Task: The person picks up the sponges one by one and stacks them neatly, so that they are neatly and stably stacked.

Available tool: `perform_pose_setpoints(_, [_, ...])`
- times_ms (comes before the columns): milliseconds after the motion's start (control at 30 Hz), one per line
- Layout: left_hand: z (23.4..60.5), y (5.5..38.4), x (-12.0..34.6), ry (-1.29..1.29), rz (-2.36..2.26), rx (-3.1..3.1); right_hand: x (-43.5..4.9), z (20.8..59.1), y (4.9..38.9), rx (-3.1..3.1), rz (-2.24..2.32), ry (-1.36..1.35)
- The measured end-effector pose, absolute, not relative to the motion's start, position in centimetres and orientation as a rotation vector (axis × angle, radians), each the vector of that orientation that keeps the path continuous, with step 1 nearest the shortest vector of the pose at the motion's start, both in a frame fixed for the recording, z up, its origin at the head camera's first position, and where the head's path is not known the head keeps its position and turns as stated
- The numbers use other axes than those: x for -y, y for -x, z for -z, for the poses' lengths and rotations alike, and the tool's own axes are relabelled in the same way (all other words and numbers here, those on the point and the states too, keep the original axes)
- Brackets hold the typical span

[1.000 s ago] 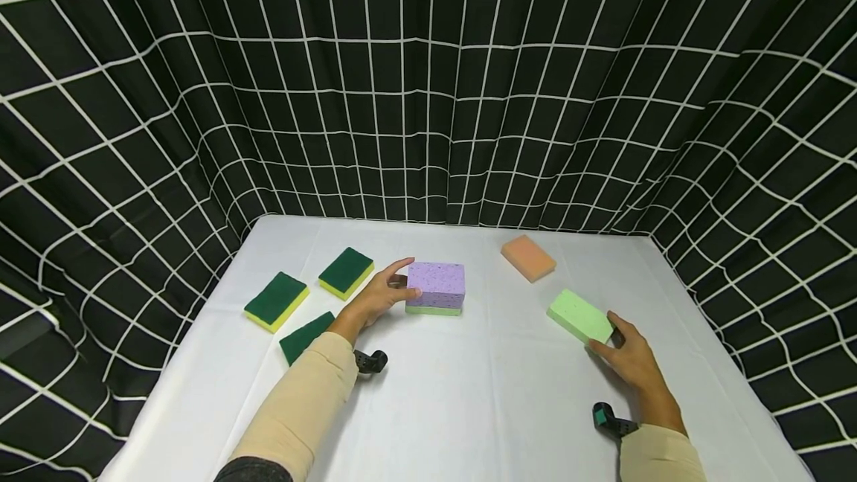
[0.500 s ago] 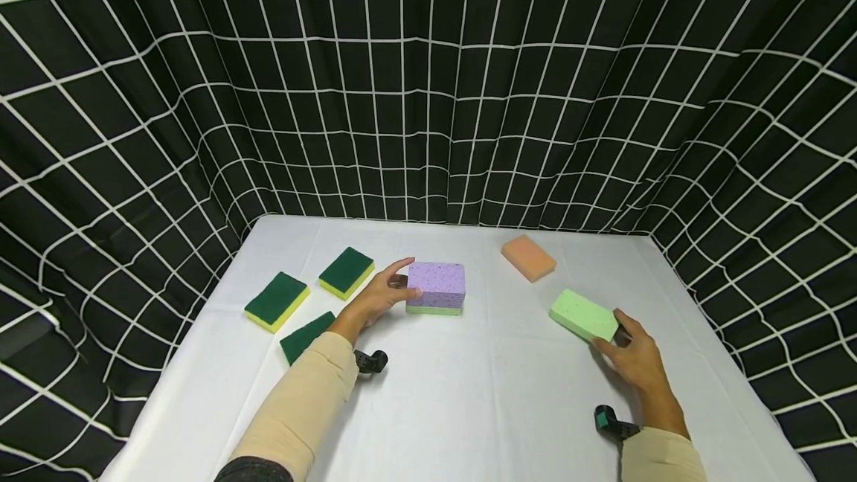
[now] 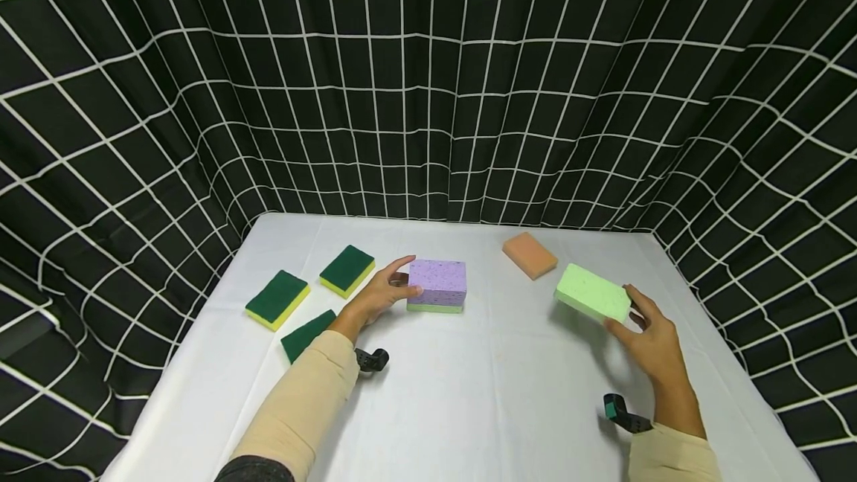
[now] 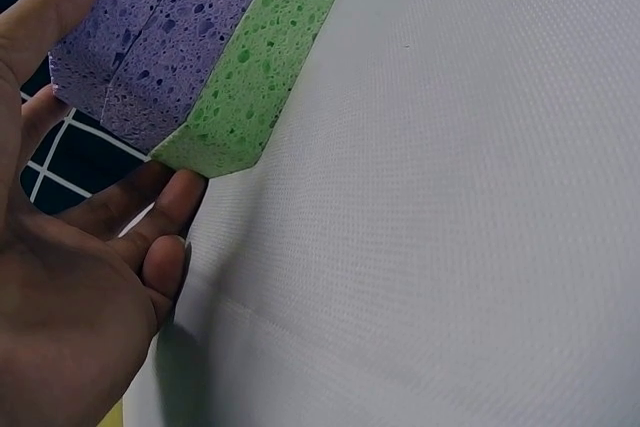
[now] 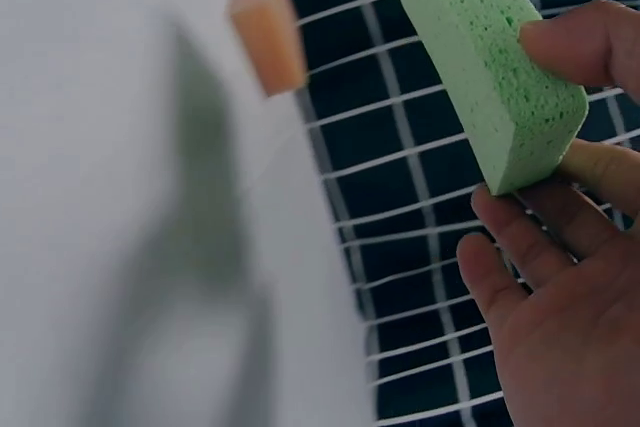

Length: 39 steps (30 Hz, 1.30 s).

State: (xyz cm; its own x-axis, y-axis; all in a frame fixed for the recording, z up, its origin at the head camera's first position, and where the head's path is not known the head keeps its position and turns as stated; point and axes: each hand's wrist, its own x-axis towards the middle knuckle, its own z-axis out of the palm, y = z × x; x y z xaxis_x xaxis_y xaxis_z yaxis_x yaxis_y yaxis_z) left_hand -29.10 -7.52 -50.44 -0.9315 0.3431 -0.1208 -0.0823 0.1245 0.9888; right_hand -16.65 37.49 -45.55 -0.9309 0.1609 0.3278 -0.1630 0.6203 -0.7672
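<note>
At the middle of the table stands a stack with a green sponge [image 4: 265, 72] at the bottom and purple sponge material [image 3: 437, 274] above it. A seam in the left wrist view suggests two purple layers. My left hand [image 3: 380, 296] holds the left end of the purple sponge, thumb on the near side and index finger toward the back. Over the right of the table, my right hand [image 3: 651, 337] pinches a light green sponge [image 3: 592, 291] by its right end. That sponge is in the air, slightly tilted, its shadow on the cloth below.
An orange sponge [image 3: 530, 255] lies at the back right, beyond the held green one. Three green-and-yellow scouring sponges lie on the left: one at the back [image 3: 347, 271], one farther left [image 3: 277, 299], and one [image 3: 308, 335] partly under the left forearm. White cloth [image 3: 495, 393] covers the table.
My right hand has lifted the light green sponge off the table and moved it slightly to the right. The left hand and the stack have stayed in place.
</note>
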Motion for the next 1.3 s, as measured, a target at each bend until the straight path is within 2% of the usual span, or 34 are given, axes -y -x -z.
perform_pose_setpoints(333, [50.3,29.1,7.4,-0.253,-1.862,-2.090,-35.3,41.1,16.2,2.318,-1.237,-0.153])
perform_pose_setpoints(900, [50.3,29.1,7.5,-0.241,-1.843,-2.094,-28.7,35.4,17.3,2.146,-1.317,-0.614])
perform_pose_setpoints(1300, [50.3,28.9,7.4,-0.253,-1.874,-2.090,-25.2,35.9,20.9,2.098,-1.443,-0.812])
